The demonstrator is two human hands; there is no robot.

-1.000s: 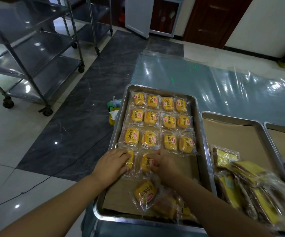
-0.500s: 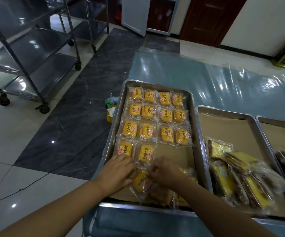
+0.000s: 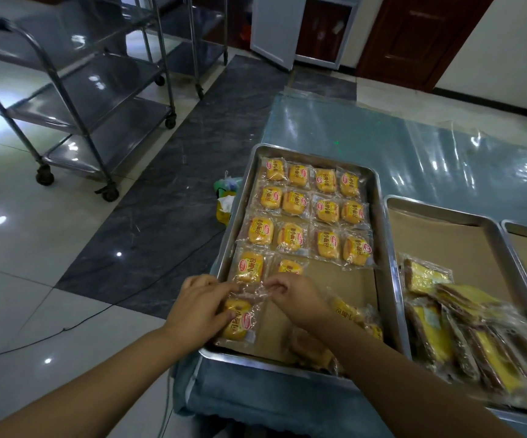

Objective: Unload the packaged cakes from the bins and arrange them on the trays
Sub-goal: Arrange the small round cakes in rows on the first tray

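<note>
On my feed the left hand [image 3: 202, 306] curls round a wrapped cake [image 3: 238, 322] at the near left corner of the steel tray [image 3: 388, 263], its fingers over the cake's left side. The right hand [image 3: 298, 298] pinches the clear, crinkled end of the same wrapper at the cake's far edge, thumb and fingertips closed on the film. The cake lies on the tray's brown liner. Beyond it I count three full rows of four arranged cakes [image 3: 328, 210] reaching the far edge, then a fourth row of two on the left side (the second is partly hidden behind the right hand). Loose cakes [image 3: 349, 312] are heaped in the near right corner. Just beside this tray, the middle tray [image 3: 445, 245] carries a pile of flat packs [image 3: 471, 330] along its near edge.
</note>
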